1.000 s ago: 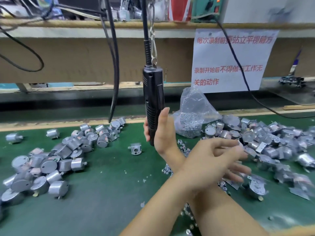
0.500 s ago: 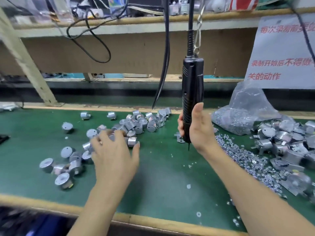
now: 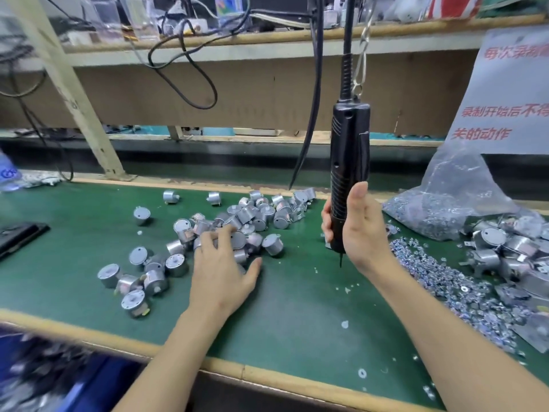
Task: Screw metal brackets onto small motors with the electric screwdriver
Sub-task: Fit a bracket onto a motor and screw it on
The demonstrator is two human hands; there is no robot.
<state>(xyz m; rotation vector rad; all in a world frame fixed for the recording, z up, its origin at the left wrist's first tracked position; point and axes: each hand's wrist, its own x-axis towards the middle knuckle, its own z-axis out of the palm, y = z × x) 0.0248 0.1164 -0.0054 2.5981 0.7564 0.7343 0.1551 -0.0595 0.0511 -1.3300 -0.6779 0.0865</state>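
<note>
One screwdriver (image 3: pixel 349 162) in curled right fingers (image 3: pixel 325 217); left fingers (image 3: pixel 209 239) spread over perhaps forty motors (image 3: pixel 271 244).

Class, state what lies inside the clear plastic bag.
Small shiny metal pieces fill the bottom of the clear plastic bag; its crumpled film hides their exact shape.

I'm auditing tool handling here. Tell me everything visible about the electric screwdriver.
The screwdriver is a slim black tool, plastic by its look, with vent slits near the top and a ribbed lower grip. It hangs upright over the green bench from a metal chain; a black cable rises from its top. Its thin dark bit points down, seemingly clear of the bench. The right hand grips its lower body, thumb up along one side.
</note>
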